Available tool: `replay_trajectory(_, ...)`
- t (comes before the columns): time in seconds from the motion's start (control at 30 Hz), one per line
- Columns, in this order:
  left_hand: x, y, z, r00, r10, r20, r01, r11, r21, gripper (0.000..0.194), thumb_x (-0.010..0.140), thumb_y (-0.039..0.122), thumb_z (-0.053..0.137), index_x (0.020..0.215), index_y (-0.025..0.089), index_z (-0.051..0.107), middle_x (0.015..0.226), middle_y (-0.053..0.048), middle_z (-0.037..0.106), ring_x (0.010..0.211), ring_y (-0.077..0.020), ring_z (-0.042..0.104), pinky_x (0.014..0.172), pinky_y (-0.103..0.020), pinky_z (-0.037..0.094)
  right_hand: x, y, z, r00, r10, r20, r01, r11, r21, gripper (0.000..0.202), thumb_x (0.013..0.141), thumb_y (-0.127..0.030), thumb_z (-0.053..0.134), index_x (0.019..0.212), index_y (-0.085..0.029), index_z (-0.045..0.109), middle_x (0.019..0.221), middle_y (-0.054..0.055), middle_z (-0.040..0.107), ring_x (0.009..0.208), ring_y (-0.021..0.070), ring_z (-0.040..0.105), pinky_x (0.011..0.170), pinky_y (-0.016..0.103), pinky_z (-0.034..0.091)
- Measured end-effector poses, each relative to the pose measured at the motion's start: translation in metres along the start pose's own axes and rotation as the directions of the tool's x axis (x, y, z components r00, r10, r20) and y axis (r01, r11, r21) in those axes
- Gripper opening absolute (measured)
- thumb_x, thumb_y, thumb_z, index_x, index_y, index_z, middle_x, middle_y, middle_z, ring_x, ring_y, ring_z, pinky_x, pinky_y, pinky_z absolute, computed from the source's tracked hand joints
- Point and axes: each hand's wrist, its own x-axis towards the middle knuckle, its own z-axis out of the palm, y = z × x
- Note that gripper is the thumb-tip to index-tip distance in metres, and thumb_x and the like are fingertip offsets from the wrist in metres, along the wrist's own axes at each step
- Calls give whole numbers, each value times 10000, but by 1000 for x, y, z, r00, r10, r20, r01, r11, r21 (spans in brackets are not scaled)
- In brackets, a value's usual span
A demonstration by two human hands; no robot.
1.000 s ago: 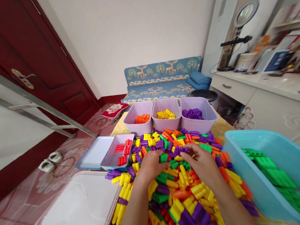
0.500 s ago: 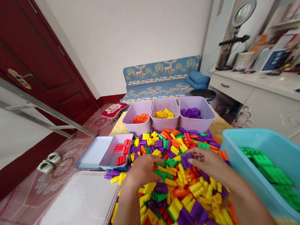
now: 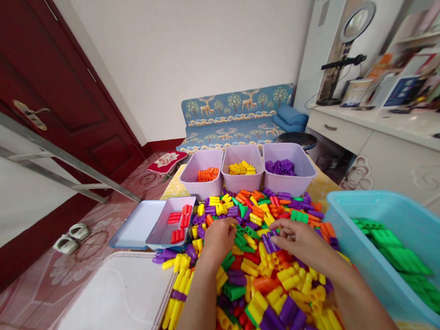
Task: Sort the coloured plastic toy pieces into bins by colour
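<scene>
A heap of plastic tube-shaped pieces [image 3: 261,282] in yellow, purple, green, orange and red covers the table between my arms. My left hand [image 3: 221,238] is over the heap's left middle, fingers curled in together beside some green pieces; what they hold, if anything, is hidden. Across from it, my right hand [image 3: 296,235] has thumb and fingers closed on a joined set of purple tubes [image 3: 269,242], just above the heap.
Three lilac bins behind the heap hold orange [image 3: 202,187], yellow [image 3: 242,182] and purple [image 3: 289,181] pieces. A shallow tray [image 3: 161,235] with red pieces lies left, near a white lid [image 3: 112,296]. On the right stands a turquoise tub [image 3: 366,256] containing green pieces.
My left hand has shifted slightly up and right, its fingers drawing closer together. My right hand has moved a little left with the purple tubes. Some green and yellow pieces between the hands have shifted.
</scene>
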Motion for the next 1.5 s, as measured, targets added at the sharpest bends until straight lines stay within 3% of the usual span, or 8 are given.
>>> replay_trajectory(0.13,3,-4,2,999,22,-31,-25,994,-103,286,829,276,569,1076,198,691,937,-75,730,853,-220,671,751,-303,492,-2,7,-2,994,-13,107,17,999,-40,238,763,-281,580,975,-189,636,602,-49,488,541,125,460,501,241,299)
replay_trajectory(0.33,-5,-10,-3,964,198,176,-182,978,-104,772,511,441,837,1230,275,612,1191,-77,659,1055,-311,616,902,-370,462,-2,18,-11,997,-16,81,20,999,-43,198,771,-275,569,941,-195,630,623,-45,491,577,133,481,528,245,329)
replay_trajectory(0.67,9,-18,21,996,84,40,-69,956,-286,278,784,342,610,1004,201,704,888,-44,724,813,-203,656,696,-266,470,13,14,-32,996,-40,76,48,993,-107,157,722,-264,615,851,-198,675,530,-47,529,494,128,499,471,234,338)
replay_trajectory(0.77,9,-19,22,997,77,22,-68,957,-283,264,790,337,600,992,202,704,896,-45,724,821,-204,654,693,-265,463,27,2,-51,973,-49,-226,63,996,57,226,700,-329,662,879,-192,678,569,-29,587,530,145,568,502,245,424)
replay_trajectory(0.93,10,-22,26,997,74,18,-64,940,-336,237,790,321,606,968,197,701,887,-40,721,812,-196,650,694,-259,456,39,-9,-47,738,6,-675,320,877,358,532,764,-458,638,1234,-240,518,1122,79,665,843,202,682,724,346,550)
replay_trajectory(1.13,12,-18,26,996,79,-50,-92,904,-418,207,801,295,605,922,149,688,816,-44,688,771,-177,620,689,-252,453,44,29,6,922,-114,-371,87,992,-91,437,765,-312,591,1170,-149,601,1136,145,666,1022,265,635,928,435,484)
replay_trajectory(1.27,7,-11,19,982,178,-60,-187,900,-393,354,746,291,682,1092,217,670,980,-37,685,856,-187,612,777,-271,464,42,31,25,956,-159,-248,48,915,-400,551,754,-184,552,1300,-119,527,1291,151,581,1220,286,507,1059,440,364)
replay_trajectory(1.5,2,-1,16,964,265,-19,-258,918,-303,494,726,310,718,1212,293,624,1115,-32,673,961,-225,606,850,-306,461,29,12,30,985,-157,-68,123,927,-355,500,766,-183,539,1265,-177,571,1271,115,583,1203,267,502,1050,427,365)
